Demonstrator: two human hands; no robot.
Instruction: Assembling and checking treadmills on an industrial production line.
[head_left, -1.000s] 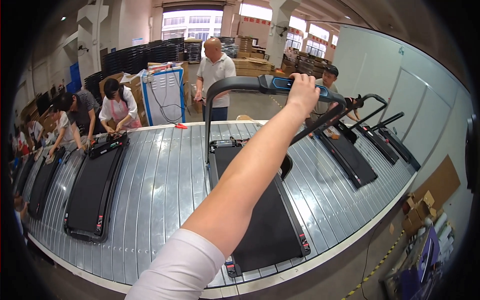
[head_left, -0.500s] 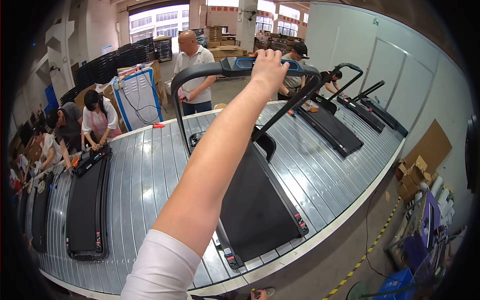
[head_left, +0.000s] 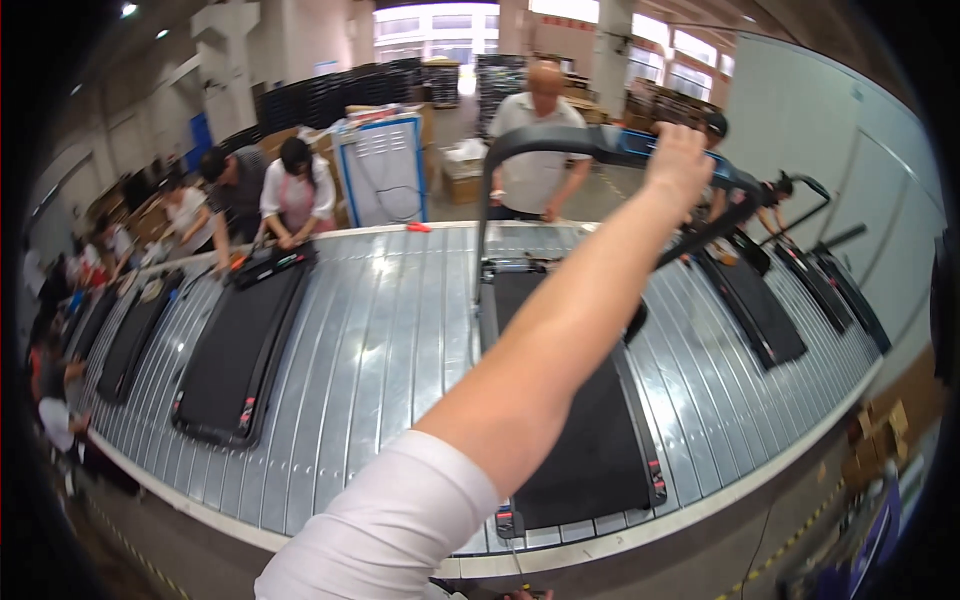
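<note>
On top of the treadmill's raised handlebar point(head_left: 560, 140) my hand point(head_left: 680, 160) is resting, fingers curled over the bar near its blue console point(head_left: 635, 145). Which arm this is I cannot tell from the view; only one arm is showing, reaching up from the lower edge in a white sleeve point(head_left: 390, 525). The other hand is not appearing anywhere.

Compared with a second ago, the handlebar frame is sitting further left and lower in my view, and the grip on it is unchanged. I am reading that as my head turning while the hand keeps steadying the upright frame, rather than the frame being folded.

The treadmill deck point(head_left: 575, 400) is lying lengthwise below the handlebar on the slatted metal conveyor point(head_left: 390, 320), its near end close to the conveyor's front edge.

Left of the deck, a flat black treadmill point(head_left: 240, 350) is lying on the slats, with two workers point(head_left: 265, 195) bending over its far end. Behind the handlebar a person in a light shirt point(head_left: 535, 150) is standing at the far side of the conveyor. Right of the deck, more treadmills point(head_left: 755, 305) are crowding the line, leaving little room on that side.
</note>
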